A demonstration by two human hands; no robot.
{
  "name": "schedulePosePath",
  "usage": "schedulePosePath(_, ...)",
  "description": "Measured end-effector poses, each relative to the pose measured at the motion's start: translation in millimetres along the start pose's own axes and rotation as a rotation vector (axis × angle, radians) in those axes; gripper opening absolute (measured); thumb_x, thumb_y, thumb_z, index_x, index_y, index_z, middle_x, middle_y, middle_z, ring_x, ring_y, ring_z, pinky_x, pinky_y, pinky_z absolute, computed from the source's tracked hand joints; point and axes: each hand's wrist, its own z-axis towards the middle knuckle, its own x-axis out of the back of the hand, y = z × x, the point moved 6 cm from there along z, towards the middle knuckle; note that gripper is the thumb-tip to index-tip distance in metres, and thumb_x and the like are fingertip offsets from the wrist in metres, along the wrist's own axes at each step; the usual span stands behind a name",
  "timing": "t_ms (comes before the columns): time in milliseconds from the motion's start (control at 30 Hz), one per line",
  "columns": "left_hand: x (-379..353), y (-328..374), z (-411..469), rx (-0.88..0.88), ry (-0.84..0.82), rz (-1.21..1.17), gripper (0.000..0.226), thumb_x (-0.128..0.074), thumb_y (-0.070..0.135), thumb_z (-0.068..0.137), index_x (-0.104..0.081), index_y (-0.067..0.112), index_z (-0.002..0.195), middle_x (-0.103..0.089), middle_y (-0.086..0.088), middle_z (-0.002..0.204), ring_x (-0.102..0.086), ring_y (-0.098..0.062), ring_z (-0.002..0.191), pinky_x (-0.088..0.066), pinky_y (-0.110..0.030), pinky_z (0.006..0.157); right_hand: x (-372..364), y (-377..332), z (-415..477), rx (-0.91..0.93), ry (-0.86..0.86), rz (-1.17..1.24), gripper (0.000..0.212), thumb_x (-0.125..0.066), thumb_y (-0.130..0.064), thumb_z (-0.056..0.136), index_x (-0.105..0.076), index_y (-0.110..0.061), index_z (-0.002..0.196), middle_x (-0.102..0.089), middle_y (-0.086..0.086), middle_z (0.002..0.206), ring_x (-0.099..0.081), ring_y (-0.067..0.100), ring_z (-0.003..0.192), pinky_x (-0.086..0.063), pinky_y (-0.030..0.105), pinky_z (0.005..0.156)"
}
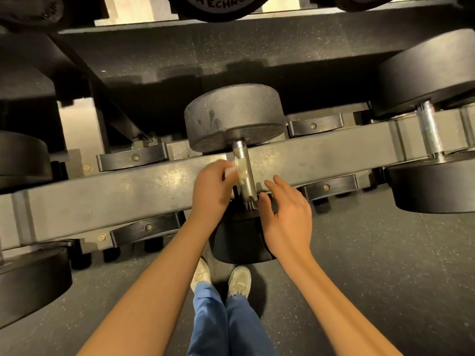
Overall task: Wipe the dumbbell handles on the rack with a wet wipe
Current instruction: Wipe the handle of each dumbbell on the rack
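L hand (211,187) holds wipe (238,170) to handle (247,181) — R hand (288,214) beside; rack rail (102,201) beneath.

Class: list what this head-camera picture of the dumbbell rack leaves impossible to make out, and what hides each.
Head view: wet wipe, blurred and mostly covered by the left hand; its fold is unreadable.
Head view: near head of the middle dumbbell, partly hidden by both hands; whether the right hand touches it is unclear.
Head view: lettering on the top-shelf dumbbell, cut off by the upper edge.
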Motion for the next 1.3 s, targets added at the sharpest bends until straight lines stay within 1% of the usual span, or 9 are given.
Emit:
schedulePosePath(100, -2.7, 5.8, 2.8, -0.025, 0.033, 0.067, 0.009, -0.053, 0.014, 0.090, -0.053, 0.018, 0.082, -0.050, 0.010, 0.070, -0.045, -0.004, 0.063, -0.030, -0.019, 0.054, 0.0, -0.8, 0.1, 0.012, 0.004, -0.011, 0.058, -0.031, -0.048, 0.088, -0.063, -0.014, 0.122, -0.055, 0.005, 0.136, -0.051, 0.022, 0.122, -0.031, 0.035, 0.102)
schedulePosePath(300, -13.6, -4.9, -8.0, -0.019, -0.260, 0.236, 0.009, -0.058, 0.015, 0.084, -0.062, 0.014, 0.076, -0.061, 0.001, 0.078, -0.056, -0.015, 0.072, -0.045, -0.030, 0.064, -0.3, 0.0, 0.6, 0.009, 0.032, 0.006, 0.055, -0.032, -0.045, 0.088, -0.065, -0.013, 0.119, -0.058, 0.006, 0.132, -0.054, 0.023, 0.119, -0.035, 0.039, 0.103)
schedulePosePath(467, -8.8, -15.7, -16.1, 0.048, -0.403, 0.132, 0.019, -0.064, 0.015, 0.083, -0.061, 0.020, 0.066, -0.062, 0.001, 0.073, -0.057, -0.015, 0.073, -0.045, -0.029, 0.070, 1.0, -4.0, 0.8, 0.037, 0.089, 0.023, 0.050, -0.035, -0.038, 0.088, -0.069, -0.010, 0.111, -0.064, 0.008, 0.124, -0.059, 0.025, 0.112, -0.040, 0.041, 0.098)
schedulePosePath(567, 9.2, -22.9, -22.9, 0.016, -0.346, 0.177, 0.021, -0.062, 0.019, 0.087, -0.055, 0.024, 0.068, -0.054, 0.009, 0.070, -0.051, -0.008, 0.070, -0.038, -0.022, 0.062, -0.4, -8.4, -0.9, 0.042, 0.075, -0.023, 0.053, -0.031, -0.041, 0.089, -0.069, -0.011, 0.112, -0.064, 0.007, 0.124, -0.059, 0.025, 0.111, -0.040, 0.043, 0.097)
schedulePosePath(800, 71.9, -48.3, -46.8, -0.031, -0.178, 0.202, 0.015, -0.053, 0.015, 0.093, -0.066, 0.009, 0.091, -0.062, -0.007, 0.089, -0.056, -0.021, 0.083, -0.046, -0.036, 0.076, -14.6, -48.5, -15.0, 0.139, 0.094, -0.120, 0.042, -0.040, -0.038, 0.088, -0.071, -0.016, 0.105, -0.068, 0.001, 0.115, -0.060, 0.019, 0.106, -0.034, 0.037, 0.098)
schedulePosePath(967, 144.5, -88.8, -74.4, -0.029, -0.043, 0.239, 0.024, -0.061, 0.010, 0.091, -0.067, 0.009, 0.114, -0.062, -0.006, 0.098, -0.056, -0.019, 0.090, -0.039, -0.023, 0.079, -61.2, -107.9, -40.7, 0.216, -0.052, 0.170, 0.033, -0.049, -0.022, 0.090, -0.068, -0.008, 0.113, -0.064, 0.007, 0.122, -0.057, 0.021, 0.114, -0.043, 0.039, 0.100)
schedulePosePath(1067, 204.4, -110.3, -92.9, -0.027, 0.054, 0.292, 0.022, -0.063, 0.007, 0.089, -0.068, 0.006, 0.110, -0.061, -0.007, 0.094, -0.054, -0.017, 0.085, -0.038, -0.023, 0.076, -96.0, -151.8, -62.4, 0.223, -0.129, 0.235, 0.030, -0.051, -0.016, 0.089, -0.068, -0.007, 0.112, -0.064, 0.008, 0.122, -0.057, 0.023, 0.113, -0.042, 0.033, 0.098)
schedulePosePath(1200, 282.9, -150.6, -114.1, 0.087, 0.218, 0.272, 0.022, -0.064, 0.011, 0.090, -0.066, 0.004, 0.110, -0.062, -0.007, 0.101, -0.052, -0.015, 0.087, -0.034, -0.018, 0.078, -144.0, -201.1, -91.2, 0.223, -0.131, 0.293, 0.020, -0.060, -0.007, 0.086, -0.071, -0.007, 0.102, -0.068, 0.010, 0.114, -0.063, 0.027, 0.106, -0.051, 0.044, 0.093)
schedulePosePath(1300, 325.4, -179.8, -122.9, 0.137, 0.271, 0.274, 0.021, -0.063, 0.014, 0.091, -0.066, 0.004, 0.109, -0.062, -0.006, 0.101, -0.054, -0.016, 0.086, -0.035, -0.019, 0.076, -174.6, -235.3, -112.9, 0.217, -0.138, 0.350, 0.017, -0.063, -0.007, 0.085, -0.073, -0.006, 0.099, -0.069, 0.010, 0.110, -0.065, 0.025, 0.102, -0.051, 0.039, 0.094)
